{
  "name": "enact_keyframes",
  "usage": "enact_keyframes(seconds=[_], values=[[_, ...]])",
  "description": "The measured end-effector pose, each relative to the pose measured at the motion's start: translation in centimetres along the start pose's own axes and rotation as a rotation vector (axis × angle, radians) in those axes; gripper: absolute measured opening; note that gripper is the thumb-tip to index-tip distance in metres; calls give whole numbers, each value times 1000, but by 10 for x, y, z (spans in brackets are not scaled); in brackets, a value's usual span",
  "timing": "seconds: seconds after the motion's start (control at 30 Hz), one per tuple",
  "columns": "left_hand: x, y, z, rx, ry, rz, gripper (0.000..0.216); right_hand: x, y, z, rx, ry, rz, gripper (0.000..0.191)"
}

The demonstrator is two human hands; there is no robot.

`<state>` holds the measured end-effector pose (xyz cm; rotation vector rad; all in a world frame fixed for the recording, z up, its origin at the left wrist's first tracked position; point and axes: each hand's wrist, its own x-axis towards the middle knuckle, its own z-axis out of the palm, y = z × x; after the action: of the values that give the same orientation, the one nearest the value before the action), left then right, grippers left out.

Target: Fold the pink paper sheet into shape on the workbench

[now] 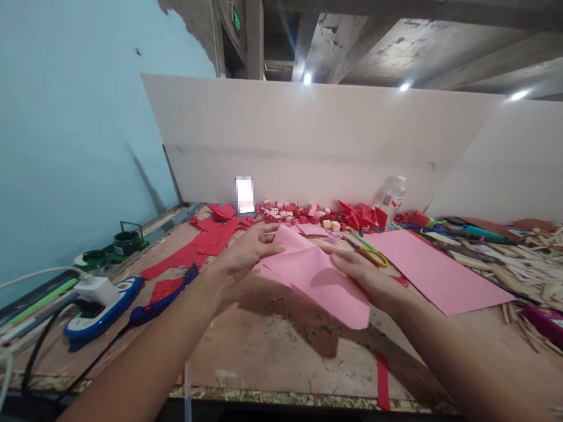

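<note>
A creased sheet of pink paper (321, 275) is held up over the middle of the table, tilted and partly folded. At its upper left edge, my left hand (253, 249) pinches it between thumb and fingers. My right hand (358, 271) grips the right side, with some fingers hidden behind the sheet. Beyond the paper lie many small red, pink and cream paper cubes (288, 214). To the right, a larger flat pink sheet (433, 266) rests on the table.
Yellow-handled scissors (373, 256) lie behind my right hand. At left are a blue power strip (103, 313), a blue glue gun (160, 302) and red paper strips (185, 258). A lit phone (245, 194), a bottle (393, 196) and wood strips (528, 266) also stand or lie around.
</note>
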<state>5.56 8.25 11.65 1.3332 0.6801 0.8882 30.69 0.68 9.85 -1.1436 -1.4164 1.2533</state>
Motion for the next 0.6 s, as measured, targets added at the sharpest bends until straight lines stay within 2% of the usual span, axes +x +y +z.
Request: enact_keyframes(seconds=[0.1, 0.2, 0.3, 0.37, 0.4, 0.47, 0.6], values=[[0, 7, 2, -6, -4, 18, 70, 1, -14, 14, -162, -117, 166, 45], [-1, 11, -1, -34, 63, 69, 73, -6, -24, 23, -12, -78, 250, 40], [-9, 11, 4, -145, 122, 180, 62, -17, -20, 37, 250, 124, 242, 43], [-14, 7, 13, -190, 74, 191, 59, -24, -12, 48, 342, 294, 225, 48], [-16, 4, 19, -177, 35, 168, 61, -26, -7, 53, 360, 336, 200, 52], [-17, -5, 29, -106, -4, 122, 63, -26, 3, 60, 356, 350, 129, 58], [-9, -22, 37, -35, 85, 165, 54, -22, 14, 66, 329, 283, 108, 58]])
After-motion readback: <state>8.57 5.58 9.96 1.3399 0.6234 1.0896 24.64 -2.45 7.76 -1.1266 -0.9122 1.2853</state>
